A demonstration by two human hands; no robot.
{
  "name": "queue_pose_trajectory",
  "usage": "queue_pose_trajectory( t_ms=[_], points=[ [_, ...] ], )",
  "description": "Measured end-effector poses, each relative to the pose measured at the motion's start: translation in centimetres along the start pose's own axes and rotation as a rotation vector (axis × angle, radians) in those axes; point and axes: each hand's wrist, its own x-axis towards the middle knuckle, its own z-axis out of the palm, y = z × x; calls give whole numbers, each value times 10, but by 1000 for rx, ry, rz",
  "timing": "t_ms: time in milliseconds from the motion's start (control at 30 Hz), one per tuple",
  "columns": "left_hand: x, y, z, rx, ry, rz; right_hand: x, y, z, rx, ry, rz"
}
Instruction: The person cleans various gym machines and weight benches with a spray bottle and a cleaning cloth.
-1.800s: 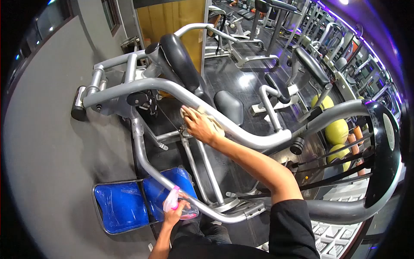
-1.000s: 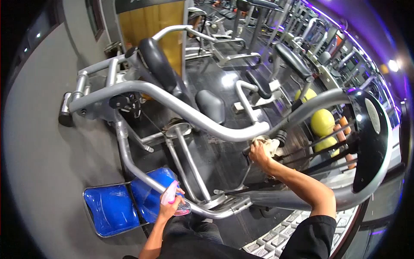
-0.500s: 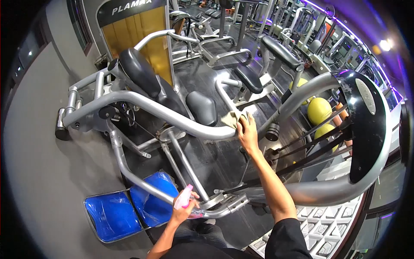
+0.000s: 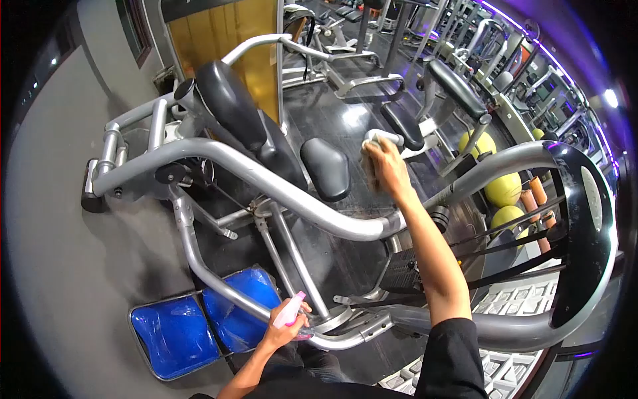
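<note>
My left hand (image 4: 287,327) is closed around a pink and clear spray bottle (image 4: 290,310), low in the view beside the machine's lower silver tube (image 4: 234,292). My right hand (image 4: 384,161) reaches forward, its fingers bent over a tan cloth (image 4: 369,174) that is partly hidden beneath them. That hand is at the end of a silver handle bar (image 4: 382,136), beyond the thick curved silver tube (image 4: 286,196) of the gym machine. Just left of the cloth is a black padded seat (image 4: 325,169).
A blue folding chair (image 4: 174,337) stands at the lower left by the grey wall (image 4: 60,219). A black backrest (image 4: 230,103) rises at upper left. Yellow balls (image 4: 503,189) and a large curved frame (image 4: 585,226) are on the right. More machines fill the background.
My right hand and the cloth have moved forward, off the thick curved tube to the handle bar beyond. My left hand still holds the spray bottle. The view has shifted slightly.
</note>
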Motion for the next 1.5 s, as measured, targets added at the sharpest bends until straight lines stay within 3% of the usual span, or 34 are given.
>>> queue_pose_trajectory(
  t_ms=[167,233,367,433,500,567,633,700,833,867,933,1033,1100,1133,1233,1300,1367,1400,1500],
  points=[
    [3,3,-16,-6,52,-36,33,8,24,85,36,119],
    [1,-4,-23,42,61,-20,28,7,11,102,-180,229],
    [-12,-9,-24,72,71,-8,-18,-8,-34,18,-345,157],
    [-22,-9,-19,54,90,-17,-51,-27,-73,127,-497,435],
    [-36,-25,-17,71,82,-14,-110,-32,-85,130,-253,365],
    [-49,-39,-12,148,74,7,-164,-68,-102,257,-84,454],
    [-64,-55,-1,101,86,8,-245,-78,-90,252,-21,459],
    [-76,-70,8,61,88,-14,-309,-106,-74,506,16,556],
    [-103,-84,29,174,88,-53,-437,-118,-30,286,-202,693],
    [-110,-87,34,178,101,-53,-460,-120,-25,225,-345,793],
    [-122,-91,45,177,113,-91,-513,-132,1,158,-345,718],
    [-143,-105,53,215,100,-125,-531,-162,24,155,-426,656],
    [-155,-121,57,190,137,-183,-543,-170,35,501,-764,501],
    [-158,-128,61,182,141,-194,-537,-172,28,499,-777,504],
    [-164,-140,65,213,161,-212,-522,-160,22,298,-842,194],
    [-165,-144,66,232,174,-221,-524,-134,29,290,-822,228],
    [-159,-148,66,197,204,-190,-489,-125,13,463,-891,599],
    [-156,-150,65,168,208,-217,-489,-122,18,433,-847,539],
    [-144,-155,52,137,150,-270,-475,-129,24,445,-963,504]
  ],
)
